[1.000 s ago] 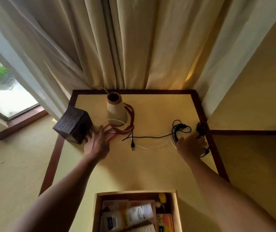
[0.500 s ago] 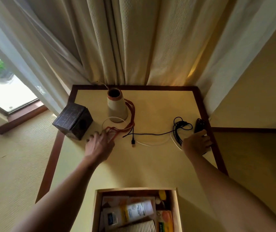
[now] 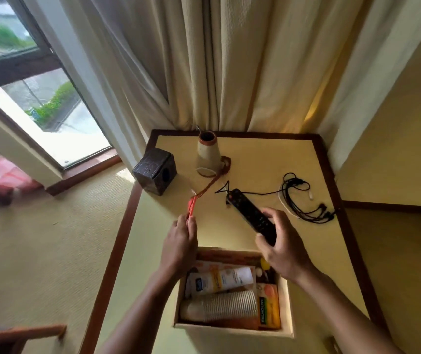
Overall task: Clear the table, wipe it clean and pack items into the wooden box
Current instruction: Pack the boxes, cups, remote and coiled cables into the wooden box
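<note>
The wooden box [image 3: 232, 330] stands open at the near edge of the worktop [image 3: 268, 159], right under my wrists. Inside it lie a white and yellow tube [image 3: 222, 278], a stack of ribbed paper cups [image 3: 227, 306] on its side, and an orange soap carton [image 3: 268, 306] against the right wall.

Just beyond the box, my right hand [image 3: 284, 249] is curled round the near end of a black remote [image 3: 250, 215], which slants away to the left. Its far tip lies over the end of a thin black cable [image 3: 298, 200], whose tangled bundle sits near the right edge of the worktop.

My left hand [image 3: 178, 242] pinches an orange cord [image 3: 204, 190] between thumb and fingers. The cord runs in a straight line from my fingers to a loop around the foot of a pale cone-shaped vase [image 3: 208, 155] at the back of the worktop. A dark cube-shaped box [image 3: 155, 171] with a round hole in one face sits at the left edge, near the vase.

Behind the worktop hang cream curtains [image 3: 204, 60], and to the left is a window [image 3: 38, 98] above pale carpet [image 3: 51, 238].
</note>
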Motion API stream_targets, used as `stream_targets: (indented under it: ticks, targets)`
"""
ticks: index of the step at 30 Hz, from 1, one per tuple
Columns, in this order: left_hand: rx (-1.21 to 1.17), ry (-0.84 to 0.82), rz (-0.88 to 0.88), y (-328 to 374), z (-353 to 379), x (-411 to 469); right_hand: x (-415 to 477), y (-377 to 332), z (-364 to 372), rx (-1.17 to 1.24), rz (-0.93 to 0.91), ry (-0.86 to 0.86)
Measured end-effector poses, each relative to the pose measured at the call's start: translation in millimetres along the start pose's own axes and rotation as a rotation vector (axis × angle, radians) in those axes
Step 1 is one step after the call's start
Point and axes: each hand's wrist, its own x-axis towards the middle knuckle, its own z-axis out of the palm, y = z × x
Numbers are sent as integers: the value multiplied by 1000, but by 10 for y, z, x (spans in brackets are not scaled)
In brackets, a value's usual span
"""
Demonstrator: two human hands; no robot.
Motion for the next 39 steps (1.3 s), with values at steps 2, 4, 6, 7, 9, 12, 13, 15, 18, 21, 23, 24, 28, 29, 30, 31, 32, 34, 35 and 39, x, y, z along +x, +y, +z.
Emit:
stream_targets:
  ticks: [2,4,6,7,9,12,13,15,18,21,23,24,28,29,30,31,32,34,35,39]
  targets:
    - [-76,38,-22,-70,10,-199,-230,-34,-40,-87,-98,-185]
    - [-145,66,-32,-146,26,-317,-393,-36,-58,-290,-218,-286]
    - [-177,85,-10,-197,32,-378,-451,-12,-29,-472,-356,-301]
    - [-170,85,11,-212,42,-388,-444,-2,2,-538,-405,-311]
    - [-140,82,45,-236,66,-396,-394,-10,95,-640,-475,-329]
    - [-86,96,87,-261,95,-403,-318,-64,281,-716,-561,-340]
    - [-72,98,101,-267,100,-410,-307,-91,339,-715,-574,-343]
    - [-57,103,109,-282,113,-414,-299,-126,426,-712,-584,-345]
    - [-49,107,99,-300,122,-401,-325,-153,479,-790,-570,-340]
    - [-45,114,99,-311,128,-401,-354,-128,483,-842,-514,-372]
    - [-45,120,99,-312,136,-404,-350,-142,488,-849,-481,-426]
    - [-43,120,98,-313,140,-404,-343,-164,495,-845,-478,-444]
    - [-45,119,95,-325,143,-402,-337,-306,556,-848,-420,-525]
    - [-42,119,95,-329,145,-398,-346,-337,580,-861,-409,-540]
    - [-39,119,94,-333,149,-397,-364,-349,615,-857,-396,-556]
    - [-39,116,90,-333,148,-390,-377,-346,642,-836,-377,-563]
    - [-40,110,83,-335,144,-387,-384,-341,661,-792,-348,-557]
    - [-40,95,79,-327,121,-381,-386,-329,672,-614,-267,-480]
    - [-31,91,94,-313,93,-385,-384,-340,659,-489,-214,-411]
    - [-71,81,176,-103,-194,-421,-270,-489,486,-176,-143,-53]
